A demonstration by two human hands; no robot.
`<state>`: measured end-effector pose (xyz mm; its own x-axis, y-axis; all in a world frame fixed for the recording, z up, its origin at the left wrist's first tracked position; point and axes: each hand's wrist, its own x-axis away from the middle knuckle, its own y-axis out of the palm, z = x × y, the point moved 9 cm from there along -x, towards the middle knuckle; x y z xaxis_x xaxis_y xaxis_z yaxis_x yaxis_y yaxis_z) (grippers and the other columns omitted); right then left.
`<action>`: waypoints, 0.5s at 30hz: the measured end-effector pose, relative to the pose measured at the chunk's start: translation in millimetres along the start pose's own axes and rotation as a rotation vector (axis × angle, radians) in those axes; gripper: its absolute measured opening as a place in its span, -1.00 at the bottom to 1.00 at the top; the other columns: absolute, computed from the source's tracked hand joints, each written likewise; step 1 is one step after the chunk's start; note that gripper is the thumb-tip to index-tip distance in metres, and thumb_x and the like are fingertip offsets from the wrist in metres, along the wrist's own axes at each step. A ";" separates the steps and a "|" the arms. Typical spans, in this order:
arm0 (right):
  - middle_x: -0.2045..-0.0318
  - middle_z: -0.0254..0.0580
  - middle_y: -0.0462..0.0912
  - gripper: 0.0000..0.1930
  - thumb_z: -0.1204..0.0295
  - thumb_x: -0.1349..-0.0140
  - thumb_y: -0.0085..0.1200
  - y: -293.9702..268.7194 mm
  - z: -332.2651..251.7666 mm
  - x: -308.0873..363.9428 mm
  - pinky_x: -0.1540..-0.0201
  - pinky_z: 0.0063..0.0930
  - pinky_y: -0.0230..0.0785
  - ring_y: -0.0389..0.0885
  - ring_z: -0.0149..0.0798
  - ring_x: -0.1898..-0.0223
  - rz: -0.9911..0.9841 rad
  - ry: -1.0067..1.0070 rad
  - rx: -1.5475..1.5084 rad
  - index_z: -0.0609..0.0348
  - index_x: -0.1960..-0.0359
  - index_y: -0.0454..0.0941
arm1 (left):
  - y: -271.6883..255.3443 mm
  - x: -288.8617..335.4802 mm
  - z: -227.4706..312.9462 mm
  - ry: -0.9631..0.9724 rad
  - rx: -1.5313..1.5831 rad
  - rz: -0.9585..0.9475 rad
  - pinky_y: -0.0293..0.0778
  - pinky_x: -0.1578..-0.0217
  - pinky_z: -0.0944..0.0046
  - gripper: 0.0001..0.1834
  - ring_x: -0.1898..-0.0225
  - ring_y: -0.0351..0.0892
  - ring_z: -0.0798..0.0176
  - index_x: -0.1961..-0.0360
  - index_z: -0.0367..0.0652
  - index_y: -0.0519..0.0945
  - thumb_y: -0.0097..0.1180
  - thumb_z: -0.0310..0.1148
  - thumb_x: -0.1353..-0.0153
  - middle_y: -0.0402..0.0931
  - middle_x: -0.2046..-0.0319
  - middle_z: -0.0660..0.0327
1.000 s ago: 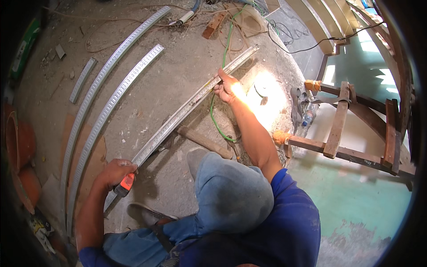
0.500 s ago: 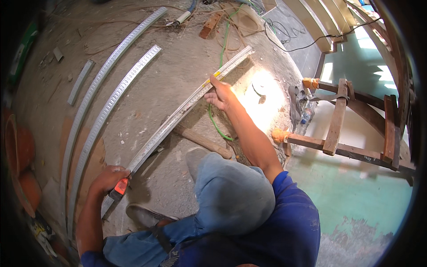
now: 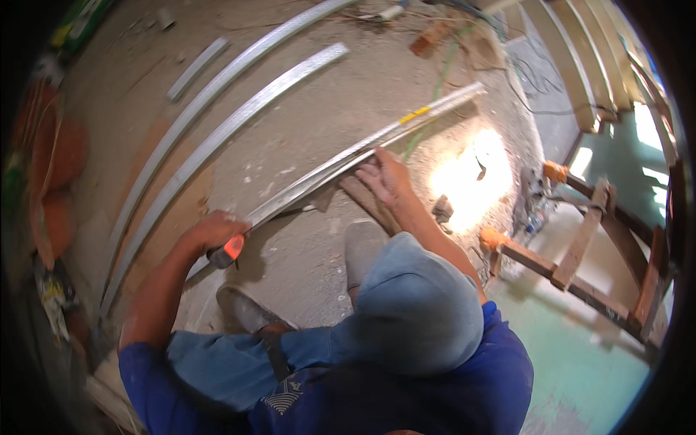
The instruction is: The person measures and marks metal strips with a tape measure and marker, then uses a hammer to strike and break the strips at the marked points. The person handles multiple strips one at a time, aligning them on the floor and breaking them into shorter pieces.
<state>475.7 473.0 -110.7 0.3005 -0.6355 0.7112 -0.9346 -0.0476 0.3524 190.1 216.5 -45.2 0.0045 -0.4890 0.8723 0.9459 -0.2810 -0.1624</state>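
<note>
A straight galvanised metal channel (image 3: pixel 290 197) runs slantwise from my shins toward the far right. At its near end my left hand (image 3: pixel 212 230) is closed round an orange and black tape measure (image 3: pixel 230 250). The tape's blade lies along the channel, and a yellow stretch (image 3: pixel 415 114) of it shows near the far end. My right hand (image 3: pixel 389 180) is at the channel's middle, its thumb against the near edge and its other fingers stretched out and apart. Whether the left fingers also grip the channel is hidden.
Two long metal channels (image 3: pixel 239 119) and a short piece (image 3: pixel 197 69) lie on the dusty floor to the left. A wooden handle (image 3: pixel 366 203) lies beneath my right hand. A wooden frame (image 3: pixel 580 268) stands at right; a brick (image 3: pixel 430 40) and cables lie far off.
My right hand has slid nearer along the channel, off the yellow stretch of blade. The view has shifted, so the floor pieces sit differently in it. The left hand still holds the tape measure.
</note>
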 end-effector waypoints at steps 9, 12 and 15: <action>0.19 -0.14 0.56 -0.71 0.25 -0.37 0.18 24.0 7.7 5.9 -0.05 0.04 0.48 0.60 -0.01 0.10 -0.022 0.059 -0.042 0.15 0.05 0.45 | -3.5 13.2 -41.3 -0.108 -0.117 0.025 0.50 0.17 0.22 -0.52 0.27 0.63 0.31 0.34 -0.16 0.76 0.18 0.09 -0.22 0.70 0.35 0.19; 0.18 -0.14 0.57 -0.70 0.28 -0.38 0.18 20.9 2.9 -3.9 0.00 0.01 0.51 0.60 -0.06 0.13 0.013 -0.007 -0.018 0.15 0.03 0.41 | -6.8 11.7 -36.4 -0.107 -0.121 0.025 0.50 0.16 0.21 -0.52 0.26 0.63 0.29 0.26 -0.17 0.75 0.19 0.08 -0.21 0.70 0.32 0.16; 0.19 -0.15 0.57 -0.75 0.32 -0.39 0.16 14.5 -22.0 -14.2 0.09 -0.02 0.55 0.60 -0.10 0.17 0.003 -0.127 -0.064 0.16 0.07 0.40 | -11.1 11.9 -49.9 -0.114 0.046 0.027 0.50 0.16 0.19 -0.48 0.25 0.61 0.27 0.05 -0.24 0.67 0.25 0.02 -0.20 0.69 0.27 0.12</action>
<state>462.0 498.4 -102.3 0.2678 -0.7281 0.6310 -0.9202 0.0008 0.3915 163.5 172.6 -56.1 0.0648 -0.3981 0.9150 0.9587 -0.2297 -0.1678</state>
